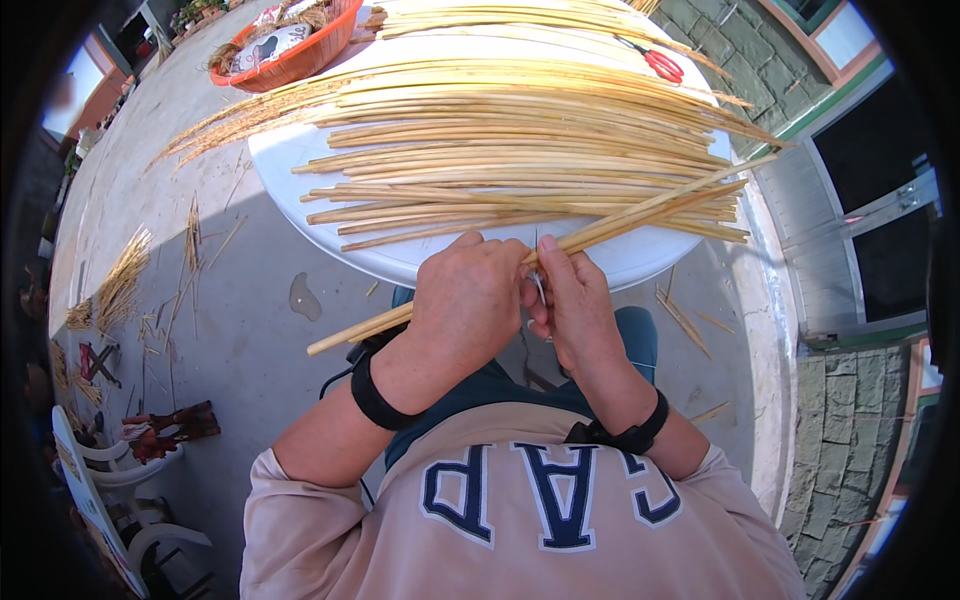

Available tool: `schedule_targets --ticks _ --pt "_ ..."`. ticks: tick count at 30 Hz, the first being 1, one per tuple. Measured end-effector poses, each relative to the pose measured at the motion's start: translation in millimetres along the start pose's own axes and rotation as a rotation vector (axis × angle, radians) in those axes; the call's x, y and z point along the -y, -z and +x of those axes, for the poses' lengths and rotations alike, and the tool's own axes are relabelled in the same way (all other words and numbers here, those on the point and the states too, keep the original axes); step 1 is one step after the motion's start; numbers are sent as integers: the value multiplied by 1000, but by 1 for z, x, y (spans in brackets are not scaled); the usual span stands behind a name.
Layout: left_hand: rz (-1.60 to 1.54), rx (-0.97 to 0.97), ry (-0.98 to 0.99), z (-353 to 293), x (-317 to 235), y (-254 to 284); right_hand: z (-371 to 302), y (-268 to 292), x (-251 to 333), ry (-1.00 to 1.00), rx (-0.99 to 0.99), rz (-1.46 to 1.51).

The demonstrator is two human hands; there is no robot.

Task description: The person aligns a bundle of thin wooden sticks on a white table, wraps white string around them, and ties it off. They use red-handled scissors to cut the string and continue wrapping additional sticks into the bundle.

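Over the near edge of the white table, I hold a few long straw-coloured stalks (640, 212) that slant from lower left up to the right. My left hand (470, 285) is closed around them, knuckles up. Beside it, my right hand (575, 310) is closed too, its thumb against the stalks and its fingers curled underneath. A thin white strip (540, 287), perhaps string, shows between the hands. Just above the right thumb, a fine dark point (536, 238) sticks up; its kind is unclear. The fingertips are partly hidden.
Many loose stalks (520, 130) lie across the round white table (280, 165). Red-handled scissors (663, 66) and an orange basket (300, 62) are farther back. Straw bundles (122, 280) lie on the floor at left, near a white plastic chair (150, 525).
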State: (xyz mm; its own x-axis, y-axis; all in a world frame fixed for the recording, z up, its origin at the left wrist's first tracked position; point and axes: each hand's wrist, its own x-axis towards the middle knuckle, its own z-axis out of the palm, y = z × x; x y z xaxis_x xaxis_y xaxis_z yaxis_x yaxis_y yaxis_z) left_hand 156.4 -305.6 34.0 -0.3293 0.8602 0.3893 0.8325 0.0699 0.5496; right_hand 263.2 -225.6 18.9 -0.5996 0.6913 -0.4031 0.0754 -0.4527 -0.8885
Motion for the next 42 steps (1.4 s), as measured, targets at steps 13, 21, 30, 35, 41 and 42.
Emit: schedule_targets --ticks 13,21,30,35,41,42 --pt "-15 24 -17 0 -2 -3 -2 1 2 -44 -1 31" --pt "-26 -14 -30 -2 -2 -5 -2 0 4 -46 -29 12" --pt "-57 -31 23 0 10 -5 -10 20 22 -85 104 -7" --pt "-74 -13 66 -4 13 -6 -18 44 55 927 -214 -1133" --pt "-39 61 100 -3 12 -4 18 23 54 965 179 -1246" --pt "-41 46 80 -1 12 -4 23 20 54 899 245 -1241"
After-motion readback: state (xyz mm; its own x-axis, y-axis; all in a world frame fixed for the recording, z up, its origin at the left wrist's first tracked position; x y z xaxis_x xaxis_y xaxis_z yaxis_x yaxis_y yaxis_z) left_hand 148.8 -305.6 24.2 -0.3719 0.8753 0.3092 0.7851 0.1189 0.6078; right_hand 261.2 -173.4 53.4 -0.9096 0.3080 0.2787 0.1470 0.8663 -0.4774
